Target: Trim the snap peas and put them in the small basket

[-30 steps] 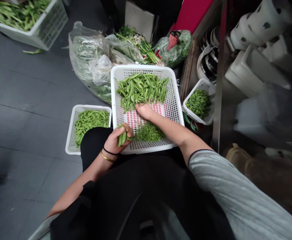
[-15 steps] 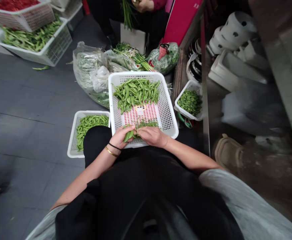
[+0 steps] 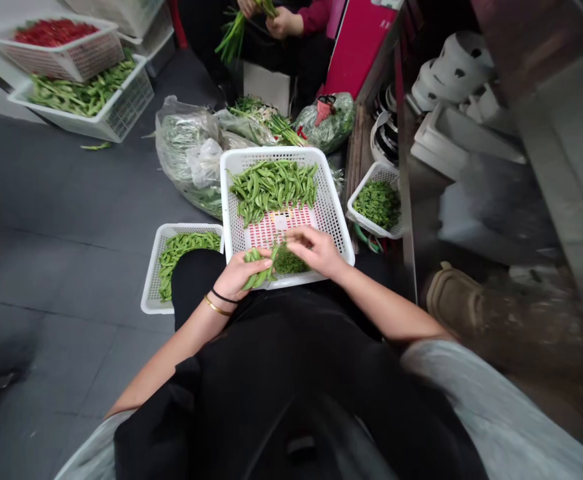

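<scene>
Green pods (image 3: 256, 281) filled your curled left hand (image 3: 235, 275), near-left edge of the white basket (image 3: 335, 223) | your right hand (image 3: 317, 252) hung over fine green scraps (image 3: 289, 262), thumb and fingers parted | whole pod heap (image 3: 274, 189) lay toward the far end!

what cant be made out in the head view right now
All in the head view:
Number of green pods in the left hand: partly covered by its grip.
Anything pinched in the right hand: too small and blurred.
Full heap of fine green bits: right hand covers part.
Lower right of the small left basket: hidden by the dark-clothed knee.
Upper body of the co-worker: cut off by the top edge.
</scene>
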`<state>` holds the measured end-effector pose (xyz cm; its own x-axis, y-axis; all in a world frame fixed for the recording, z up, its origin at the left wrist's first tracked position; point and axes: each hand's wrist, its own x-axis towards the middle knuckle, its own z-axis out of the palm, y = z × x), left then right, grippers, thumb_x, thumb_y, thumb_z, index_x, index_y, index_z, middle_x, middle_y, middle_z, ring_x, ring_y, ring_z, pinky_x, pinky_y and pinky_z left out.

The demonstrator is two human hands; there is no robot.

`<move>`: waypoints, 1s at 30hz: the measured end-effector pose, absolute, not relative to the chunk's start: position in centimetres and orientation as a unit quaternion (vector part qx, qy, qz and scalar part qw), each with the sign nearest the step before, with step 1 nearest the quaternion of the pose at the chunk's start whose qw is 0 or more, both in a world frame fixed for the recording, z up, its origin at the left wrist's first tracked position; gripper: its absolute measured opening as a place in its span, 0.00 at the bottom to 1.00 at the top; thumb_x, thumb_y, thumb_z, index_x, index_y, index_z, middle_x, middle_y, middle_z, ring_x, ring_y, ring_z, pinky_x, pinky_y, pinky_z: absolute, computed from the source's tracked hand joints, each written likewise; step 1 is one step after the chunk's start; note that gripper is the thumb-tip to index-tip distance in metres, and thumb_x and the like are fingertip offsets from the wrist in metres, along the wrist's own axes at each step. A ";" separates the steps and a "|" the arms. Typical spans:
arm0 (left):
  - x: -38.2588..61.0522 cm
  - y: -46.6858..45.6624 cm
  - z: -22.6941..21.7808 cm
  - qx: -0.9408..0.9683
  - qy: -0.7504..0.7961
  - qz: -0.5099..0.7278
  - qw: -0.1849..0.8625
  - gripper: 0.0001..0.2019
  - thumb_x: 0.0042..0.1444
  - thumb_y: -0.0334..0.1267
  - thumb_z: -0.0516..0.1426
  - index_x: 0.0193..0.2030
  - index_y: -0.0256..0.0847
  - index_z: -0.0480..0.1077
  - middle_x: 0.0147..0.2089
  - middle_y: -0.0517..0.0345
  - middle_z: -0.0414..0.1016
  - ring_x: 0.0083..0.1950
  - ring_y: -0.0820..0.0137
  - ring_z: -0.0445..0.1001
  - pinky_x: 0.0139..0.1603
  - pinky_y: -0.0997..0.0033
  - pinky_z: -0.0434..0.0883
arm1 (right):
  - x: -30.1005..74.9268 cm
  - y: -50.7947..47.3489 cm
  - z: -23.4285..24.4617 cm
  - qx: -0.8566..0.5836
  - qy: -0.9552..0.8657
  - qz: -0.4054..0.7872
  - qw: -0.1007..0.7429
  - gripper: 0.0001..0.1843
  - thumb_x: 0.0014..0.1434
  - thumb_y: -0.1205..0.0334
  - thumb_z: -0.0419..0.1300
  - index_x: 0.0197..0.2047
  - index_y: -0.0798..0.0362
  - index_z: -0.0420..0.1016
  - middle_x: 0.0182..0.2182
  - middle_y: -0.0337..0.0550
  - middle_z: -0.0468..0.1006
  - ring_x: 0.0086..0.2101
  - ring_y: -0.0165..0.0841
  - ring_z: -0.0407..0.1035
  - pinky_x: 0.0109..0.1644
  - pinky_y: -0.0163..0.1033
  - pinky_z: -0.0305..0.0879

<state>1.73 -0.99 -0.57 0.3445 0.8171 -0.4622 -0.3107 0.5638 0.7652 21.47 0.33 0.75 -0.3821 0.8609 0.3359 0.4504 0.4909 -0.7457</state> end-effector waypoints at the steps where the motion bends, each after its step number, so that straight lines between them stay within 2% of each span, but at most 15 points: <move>1: 1.7 -1.0 -0.4 0.304 0.440 0.362 0.764 0.17 0.36 0.34 0.69 0.35 0.32 0.73 0.24 0.57 0.75 0.22 0.75 0.71 0.24 0.77 0.66 | 21.4 0.9 0.9 -0.447 -0.757 0.303 0.367 0.09 0.59 0.59 0.57 0.39 0.54 0.73 0.33 0.42 0.77 0.31 0.28 0.71 0.35 0.34 0.69; 5: 1.7 -1.0 -0.2 0.325 0.451 0.356 0.751 0.17 0.35 0.35 0.69 0.35 0.33 0.74 0.24 0.57 0.75 0.23 0.74 0.71 0.27 0.74 0.68 | 20.8 2.3 1.3 -0.438 -0.779 0.319 0.316 0.06 0.56 0.64 0.57 0.29 0.55 0.72 0.26 0.39 0.75 0.28 0.27 0.68 0.35 0.32 0.64; 10: 1.5 -1.0 -0.3 0.315 0.463 0.375 0.739 0.17 0.35 0.36 0.69 0.34 0.33 0.73 0.24 0.57 0.75 0.24 0.73 0.71 0.27 0.73 0.68 | 20.9 2.3 2.2 -0.373 -0.829 0.314 0.272 0.08 0.58 0.68 0.53 0.35 0.56 0.74 0.29 0.40 0.77 0.29 0.27 0.69 0.37 0.31 0.63; 13: 1.6 -0.9 -0.2 0.318 0.469 0.367 0.738 0.18 0.34 0.35 0.70 0.34 0.32 0.74 0.24 0.57 0.75 0.23 0.74 0.70 0.26 0.75 0.67 | 21.2 2.3 2.2 -0.354 -0.872 0.238 0.239 0.10 0.61 0.64 0.52 0.37 0.56 0.74 0.31 0.43 0.78 0.32 0.29 0.69 0.37 0.32 0.62; 15: 2.0 -0.8 -0.1 0.315 0.465 0.354 0.748 0.17 0.33 0.34 0.70 0.32 0.32 0.74 0.24 0.57 0.74 0.23 0.76 0.69 0.24 0.77 0.66 | 20.9 2.3 2.0 -0.364 -0.897 0.168 0.188 0.13 0.63 0.62 0.50 0.35 0.56 0.74 0.30 0.45 0.77 0.32 0.30 0.69 0.35 0.33 0.60; 19: 2.9 -0.5 -0.3 0.264 0.428 0.339 0.795 0.15 0.35 0.36 0.69 0.27 0.33 0.69 0.21 0.59 0.71 0.17 0.78 0.64 0.15 0.80 0.58 | 19.1 2.0 1.3 -0.412 -0.901 0.075 0.115 0.16 0.63 0.61 0.49 0.31 0.57 0.73 0.28 0.47 0.76 0.29 0.32 0.67 0.31 0.34 0.57; 22: 2.6 -0.1 -0.6 0.221 0.430 0.377 0.790 0.16 0.37 0.39 0.68 0.25 0.36 0.65 0.19 0.61 0.69 0.14 0.80 0.60 0.11 0.80 0.52 | 19.3 2.1 1.2 -0.434 -0.883 0.078 0.159 0.16 0.64 0.61 0.47 0.33 0.57 0.73 0.29 0.48 0.76 0.30 0.32 0.68 0.33 0.35 0.59; 25: 1.6 0.5 -0.9 0.248 0.488 0.480 0.685 0.16 0.38 0.38 0.68 0.26 0.36 0.64 0.22 0.59 0.73 0.16 0.79 0.63 0.14 0.80 0.58 | 22.0 2.4 1.9 -0.483 -0.831 0.113 0.252 0.16 0.64 0.61 0.47 0.33 0.56 0.74 0.30 0.46 0.77 0.31 0.31 0.69 0.37 0.35 0.61; 27: 1.0 0.7 -1.1 0.292 0.516 0.530 0.606 0.15 0.39 0.38 0.67 0.28 0.37 0.65 0.23 0.59 0.73 0.17 0.78 0.64 0.17 0.79 0.61 | 23.8 2.6 2.6 -0.511 -0.799 0.150 0.279 0.15 0.63 0.60 0.49 0.33 0.56 0.73 0.29 0.44 0.76 0.30 0.30 0.69 0.37 0.34 0.62; 30: 1.1 0.6 -1.3 0.372 0.533 0.533 0.542 0.14 0.41 0.40 0.66 0.30 0.38 0.66 0.23 0.63 0.72 0.17 0.79 0.62 0.17 0.78 0.61 | 24.1 2.3 3.2 -0.500 -0.798 0.211 0.261 0.14 0.61 0.57 0.53 0.45 0.56 0.71 0.37 0.45 0.76 0.33 0.31 0.69 0.37 0.35 0.63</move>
<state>1.12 0.62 -1.35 -0.1364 0.9740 -0.1811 -0.1797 0.1554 0.9714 24.10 2.34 3.19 -0.3644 0.9084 0.2051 0.6879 0.4110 -0.5983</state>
